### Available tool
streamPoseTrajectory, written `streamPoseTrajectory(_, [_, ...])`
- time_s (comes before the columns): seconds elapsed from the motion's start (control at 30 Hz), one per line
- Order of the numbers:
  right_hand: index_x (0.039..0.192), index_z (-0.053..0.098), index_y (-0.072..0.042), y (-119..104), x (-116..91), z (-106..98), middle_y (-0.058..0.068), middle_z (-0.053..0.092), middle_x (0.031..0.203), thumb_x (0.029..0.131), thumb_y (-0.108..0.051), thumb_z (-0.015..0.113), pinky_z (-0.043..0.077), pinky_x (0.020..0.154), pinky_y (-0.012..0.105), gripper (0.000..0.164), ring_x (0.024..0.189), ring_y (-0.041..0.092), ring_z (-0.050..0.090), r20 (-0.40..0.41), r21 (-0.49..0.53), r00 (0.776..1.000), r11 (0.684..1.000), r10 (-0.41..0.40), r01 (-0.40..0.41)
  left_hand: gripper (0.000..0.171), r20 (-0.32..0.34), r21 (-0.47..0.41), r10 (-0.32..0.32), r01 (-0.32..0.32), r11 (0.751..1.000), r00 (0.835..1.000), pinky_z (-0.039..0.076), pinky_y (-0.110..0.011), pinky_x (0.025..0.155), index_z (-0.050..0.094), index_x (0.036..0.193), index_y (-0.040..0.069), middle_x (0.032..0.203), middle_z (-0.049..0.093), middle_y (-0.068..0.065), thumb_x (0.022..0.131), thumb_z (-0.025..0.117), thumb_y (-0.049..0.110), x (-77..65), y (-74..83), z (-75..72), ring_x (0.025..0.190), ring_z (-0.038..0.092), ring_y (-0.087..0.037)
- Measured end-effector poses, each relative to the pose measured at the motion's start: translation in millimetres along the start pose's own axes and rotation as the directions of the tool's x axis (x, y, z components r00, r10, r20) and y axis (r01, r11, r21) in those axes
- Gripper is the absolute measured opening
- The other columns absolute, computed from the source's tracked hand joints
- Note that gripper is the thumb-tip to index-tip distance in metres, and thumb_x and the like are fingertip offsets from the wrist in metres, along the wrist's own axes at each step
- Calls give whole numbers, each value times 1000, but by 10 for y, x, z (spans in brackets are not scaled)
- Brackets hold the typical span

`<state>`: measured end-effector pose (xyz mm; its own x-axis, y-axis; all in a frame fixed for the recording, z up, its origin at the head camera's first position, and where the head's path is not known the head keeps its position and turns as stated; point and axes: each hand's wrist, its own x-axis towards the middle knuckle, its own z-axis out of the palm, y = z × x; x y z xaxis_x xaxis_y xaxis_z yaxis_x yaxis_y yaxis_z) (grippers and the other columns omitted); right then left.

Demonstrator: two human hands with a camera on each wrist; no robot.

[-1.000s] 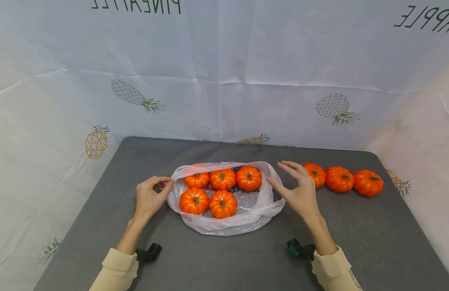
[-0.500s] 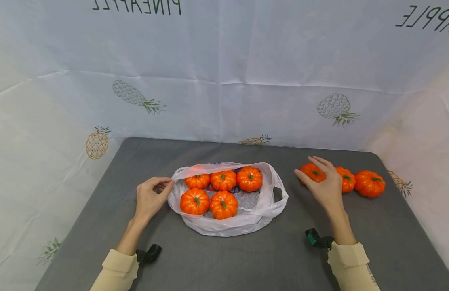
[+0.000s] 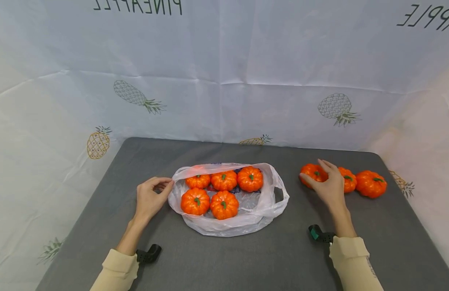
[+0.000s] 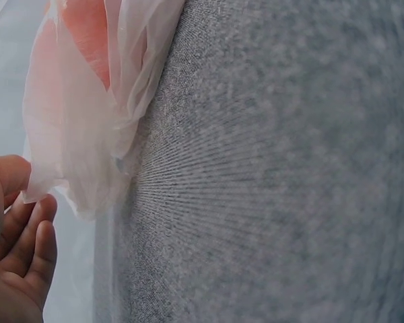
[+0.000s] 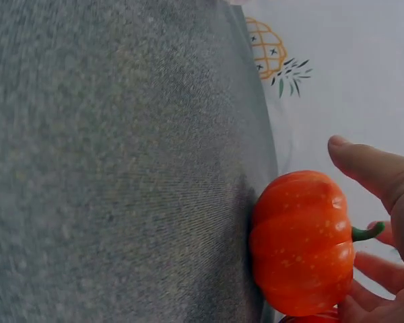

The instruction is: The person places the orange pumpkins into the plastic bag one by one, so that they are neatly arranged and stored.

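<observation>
In the head view a white plastic bag (image 3: 239, 231) lies with its mouth spread, holding several small orange pumpkins (image 3: 195, 201). My left hand (image 3: 150, 198) pinches the bag's left rim between thumb and fingers; the left wrist view shows the thin film (image 4: 74, 148) at the thumb tip. To the right of the bag, my right hand (image 3: 330, 186) is over the leftmost pumpkin (image 3: 311, 171) of a row, thumb and fingers spread around it. In the right wrist view the thumb (image 5: 370, 165) stands apart from that pumpkin (image 5: 299, 245), with the fingers on its far side.
Another pumpkin (image 3: 348, 180), partly hidden by my right hand, and one more (image 3: 371, 184) sit to the right. Everything lies on a grey table (image 3: 224, 266), backed by a white pineapple-print cloth (image 3: 224, 109). The bag's loose right handle (image 3: 283, 198) faces the row.
My right hand has moved right, from the bag's right edge to the nearest pumpkin of the row. The left hand keeps its pinch on the rim; the bag's right handle has come into sight.
</observation>
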<state>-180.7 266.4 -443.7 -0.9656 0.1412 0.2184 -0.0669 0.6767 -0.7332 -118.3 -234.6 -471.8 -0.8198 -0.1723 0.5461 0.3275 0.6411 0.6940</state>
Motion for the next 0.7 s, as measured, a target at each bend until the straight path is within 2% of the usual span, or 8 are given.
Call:
streamPoseTrajectory(0.2, [147, 46, 9, 36, 10, 16, 36, 40, 154, 86, -25, 83, 31, 117, 68, 80, 142, 55, 36, 58, -62, 998, 998, 29, -25, 6, 5, 1, 10, -10, 1000, 1000, 50, -6, 62, 79, 84, 1, 72, 73, -10, 80, 82, -2, 2, 9, 4, 64, 59, 2])
streamPoseTrajectory(0.37, [145, 48, 10, 16, -14, 21, 37, 43, 150, 86, -24, 83, 31, 116, 69, 77, 139, 56, 38, 72, -113, 997, 993, 31, -23, 5, 10, 1, 7, -7, 1000, 1000, 49, -5, 63, 79, 84, 1, 72, 72, -11, 81, 81, -2, 4, 31, 4, 64, 59, 2])
streamPoseTrajectory(0.7, [145, 48, 10, -49, -54, 29, 36, 43, 148, 85, -29, 83, 31, 112, 70, 79, 135, 57, 37, 126, -140, 992, 990, 29, -12, 6, 17, 14, 2, -2, 1000, 1000, 50, -6, 63, 79, 83, 2, 72, 73, -8, 80, 82, -3, 3, 40, 4, 64, 59, 1])
